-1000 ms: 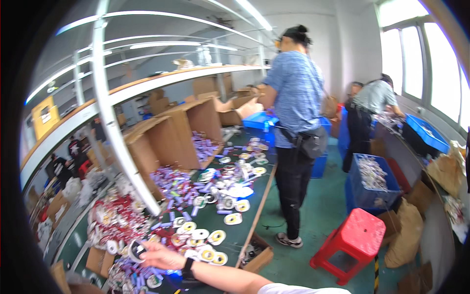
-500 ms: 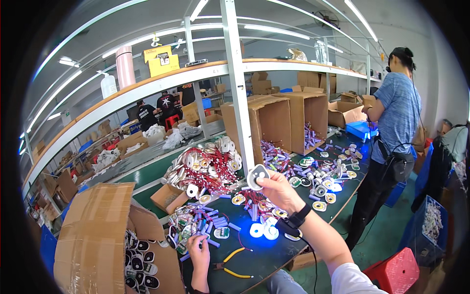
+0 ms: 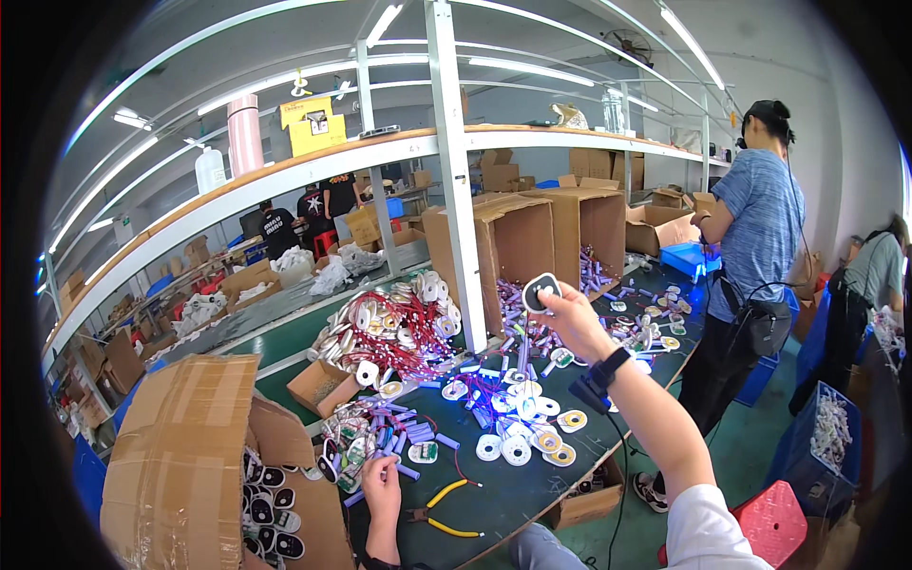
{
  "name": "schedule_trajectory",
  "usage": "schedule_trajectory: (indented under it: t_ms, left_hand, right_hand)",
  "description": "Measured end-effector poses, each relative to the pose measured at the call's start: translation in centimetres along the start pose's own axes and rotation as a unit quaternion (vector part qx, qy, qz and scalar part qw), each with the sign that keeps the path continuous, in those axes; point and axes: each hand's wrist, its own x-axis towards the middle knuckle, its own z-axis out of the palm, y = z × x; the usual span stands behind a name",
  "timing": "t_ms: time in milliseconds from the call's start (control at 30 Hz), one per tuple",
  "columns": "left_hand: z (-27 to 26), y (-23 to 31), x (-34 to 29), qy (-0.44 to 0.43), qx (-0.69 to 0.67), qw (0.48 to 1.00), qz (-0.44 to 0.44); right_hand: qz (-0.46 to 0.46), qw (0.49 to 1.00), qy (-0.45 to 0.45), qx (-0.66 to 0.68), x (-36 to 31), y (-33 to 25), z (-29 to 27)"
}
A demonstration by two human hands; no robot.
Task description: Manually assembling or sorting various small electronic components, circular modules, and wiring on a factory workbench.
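Your right hand [image 3: 570,318] pinches a black-and-white casing [image 3: 540,291] by its edge, raised above the counter [image 3: 508,499]; a slack pinch could drop it among the white discs [image 3: 516,449]. Your left hand [image 3: 382,489] lies part-curled beside a purple cylinder [image 3: 408,470]; whether it grips anything cannot be told at this size. Farther out, yellow-handled pliers [image 3: 425,514] lie splayed, where your left forearm [image 3: 385,537] could knock them.

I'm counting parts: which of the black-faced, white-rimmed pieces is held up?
The black-faced piece in the right hand, raised above the table; others like it lie in the big cardboard box at lower left.
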Motion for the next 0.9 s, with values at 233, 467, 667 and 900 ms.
schedule_trajectory:
  t_ms: [233, 467, 667, 900]
  left_hand:
    - [0.0, -0.4, -0.1, 0.008, 0.002, 1.0, 0.005]
    - [0.3, -0.1, 0.0, 0.008, -0.015, 1.0, 0.002]
    - [-0.1, -0.9, -0.2, -0.005, -0.015, 1.0, -0.014]
    - [0.3, -0.4, 0.0, 0.002, -0.04, 0.998, -0.042]
  right_hand:
    - [-0.002, 0.998, 0.055, -0.021, -2.0, -1.8, -5.9]
    - [0.102, 0.969, 0.198, -0.102, -9.7, -0.9, -13.5]
    - [0.095, 0.977, 0.175, -0.079, -12.9, -1.7, -14.7]
    - [0.023, 0.987, 0.149, -0.056, -11.5, -3.3, -13.9]
